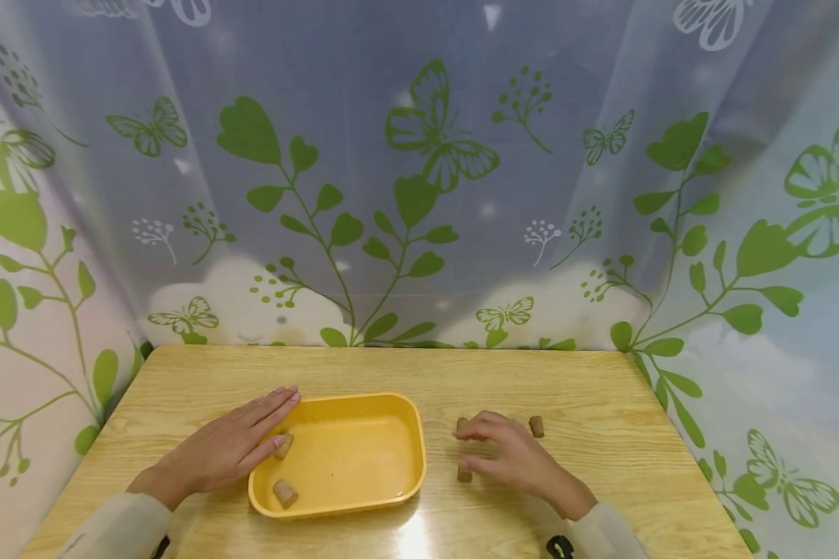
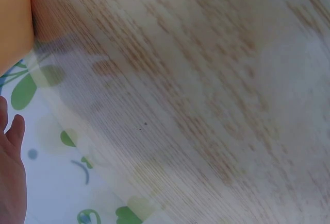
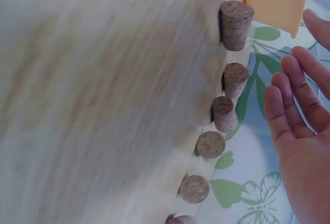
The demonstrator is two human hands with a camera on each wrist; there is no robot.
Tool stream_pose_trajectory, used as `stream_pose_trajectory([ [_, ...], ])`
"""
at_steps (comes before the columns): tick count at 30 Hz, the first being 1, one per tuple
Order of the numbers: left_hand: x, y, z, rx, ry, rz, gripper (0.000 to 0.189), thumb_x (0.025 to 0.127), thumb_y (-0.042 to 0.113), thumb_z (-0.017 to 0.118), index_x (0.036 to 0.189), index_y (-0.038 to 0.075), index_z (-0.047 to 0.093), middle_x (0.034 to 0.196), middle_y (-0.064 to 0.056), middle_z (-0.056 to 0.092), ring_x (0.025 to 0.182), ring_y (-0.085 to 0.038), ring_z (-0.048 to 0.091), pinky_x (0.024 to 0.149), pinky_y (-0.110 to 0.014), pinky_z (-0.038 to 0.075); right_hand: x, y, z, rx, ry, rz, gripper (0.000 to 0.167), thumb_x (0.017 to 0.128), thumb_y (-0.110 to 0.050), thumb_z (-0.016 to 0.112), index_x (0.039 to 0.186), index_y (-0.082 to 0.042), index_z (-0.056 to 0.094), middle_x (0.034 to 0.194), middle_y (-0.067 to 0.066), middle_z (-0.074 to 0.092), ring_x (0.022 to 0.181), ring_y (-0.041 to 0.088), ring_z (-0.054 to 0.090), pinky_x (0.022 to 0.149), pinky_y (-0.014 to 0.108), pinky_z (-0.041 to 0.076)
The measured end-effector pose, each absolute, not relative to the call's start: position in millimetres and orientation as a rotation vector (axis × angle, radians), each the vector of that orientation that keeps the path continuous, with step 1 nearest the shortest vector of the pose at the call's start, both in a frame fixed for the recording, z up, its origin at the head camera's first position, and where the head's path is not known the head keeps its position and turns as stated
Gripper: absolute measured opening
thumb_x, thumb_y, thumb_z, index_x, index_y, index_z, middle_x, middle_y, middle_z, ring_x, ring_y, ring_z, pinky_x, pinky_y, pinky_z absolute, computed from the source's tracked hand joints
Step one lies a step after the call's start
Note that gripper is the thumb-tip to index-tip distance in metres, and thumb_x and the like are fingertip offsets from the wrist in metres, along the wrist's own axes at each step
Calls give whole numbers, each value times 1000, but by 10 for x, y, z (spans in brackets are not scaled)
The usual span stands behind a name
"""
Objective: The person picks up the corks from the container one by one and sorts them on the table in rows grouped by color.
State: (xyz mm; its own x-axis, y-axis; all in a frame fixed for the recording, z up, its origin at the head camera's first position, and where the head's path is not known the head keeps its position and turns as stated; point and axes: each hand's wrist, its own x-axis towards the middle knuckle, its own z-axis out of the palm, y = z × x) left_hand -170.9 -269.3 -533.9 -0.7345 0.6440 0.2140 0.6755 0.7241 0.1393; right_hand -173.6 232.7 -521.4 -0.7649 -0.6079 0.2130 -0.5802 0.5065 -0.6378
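Observation:
A yellow plastic tray (image 1: 349,506) sits on the table, holding two corks: one cork (image 1: 285,494) near its front left corner, another cork (image 1: 283,446) beside the left thumb. My left hand (image 1: 224,446) lies over the tray's left rim with its fingers extended. To the right of the tray, my right hand (image 1: 510,458) hovers over several loose corks, its fingers loosely bent and nothing seen between them. One cork (image 1: 464,473) shows below the thumb, and another cork (image 1: 536,426) stands past the knuckles. In the right wrist view, a cork (image 3: 236,28) and others line up apart from the fingers.
The pale wooden table (image 1: 566,373) extends around the tray. A curtain (image 1: 363,194) printed with green leaves and butterflies hangs behind the table and along both sides. Only a little of the left hand (image 2: 13,167) enters the left wrist view.

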Motion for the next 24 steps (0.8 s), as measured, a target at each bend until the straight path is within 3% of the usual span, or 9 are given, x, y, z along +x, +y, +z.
stream_pose_trajectory([
  [7, -1716, -2693, -5343, -1057, -2818, -338, 62, 118, 35, 50, 173, 13, 33, 178, -9, 36, 160, -32, 41, 128, -8, -5, -1753, 2187, -5152, -1074, 2653, -1175, 31, 101, -25, 81, 130, -13, 78, 120, 8, 76, 105, 28, 72, 92, 44, 64],
  [11, -1724, -2694, -5341, -1049, -2843, -347, 62, 118, 36, 50, 173, 13, 33, 179, -8, 34, 161, -32, 40, 128, -7, -5, -1768, 2087, -5132, -1074, 2630, -1213, 30, 101, -28, 81, 130, -19, 78, 121, 5, 76, 99, 20, 69, 88, 41, 63],
  [15, -1720, -2692, -5338, -1044, -2851, -351, 62, 118, 36, 50, 173, 12, 33, 179, -7, 33, 161, -31, 39, 128, -7, -6, -1787, 1969, -5113, -1087, 2609, -1239, 31, 101, -29, 81, 129, -16, 79, 121, 2, 76, 101, 18, 70, 87, 41, 63],
  [20, -1719, -2694, -5341, -1035, -2862, -370, 62, 118, 36, 49, 173, 13, 32, 180, -6, 32, 161, -32, 39, 127, -6, -6, -1804, 1806, -5086, -1080, 2557, -1253, 35, 102, -31, 80, 131, -11, 78, 123, 5, 76, 111, 28, 74, 93, 46, 63],
  [24, -1725, -2701, -5349, -1034, -2865, -378, 62, 118, 36, 48, 174, 14, 32, 180, -6, 32, 162, -32, 39, 126, -6, -7, -1809, 1665, -5073, -1122, 2551, -1236, 34, 102, -32, 80, 130, -12, 79, 123, 5, 76, 110, 25, 73, 97, 43, 62],
])
